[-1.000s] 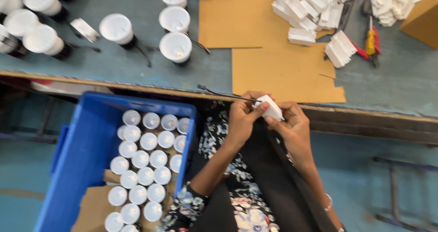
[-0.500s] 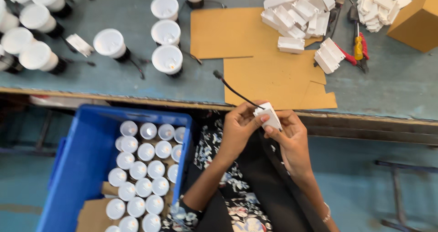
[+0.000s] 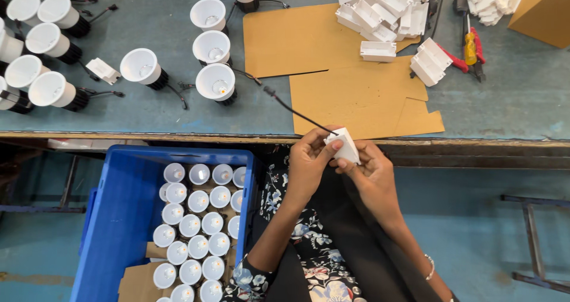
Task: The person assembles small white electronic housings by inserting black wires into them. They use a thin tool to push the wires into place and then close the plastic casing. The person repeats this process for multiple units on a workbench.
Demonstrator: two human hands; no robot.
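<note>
My left hand (image 3: 309,159) and my right hand (image 3: 368,171) both grip a small white plastic box (image 3: 342,145) at the table's front edge, just above my lap. A thin black wire (image 3: 294,109) runs from the box up and left over the table towards a white cone-shaped lamp (image 3: 215,83) with a black back. My left thumb presses on the box's top corner. My right fingers hold it from below.
Several more white lamps (image 3: 44,38) lie at the table's left. A heap of white boxes (image 3: 389,11) sits on brown cardboard sheets (image 3: 356,94). A yellow-handled screwdriver (image 3: 471,43) and a cardboard carton (image 3: 543,11) are at right. A blue crate (image 3: 122,219) holds white lamps by my left knee.
The black wire now stretches out straighter from the box over the table. My hands stay together on the white box at the table edge. The view has shifted slightly.
</note>
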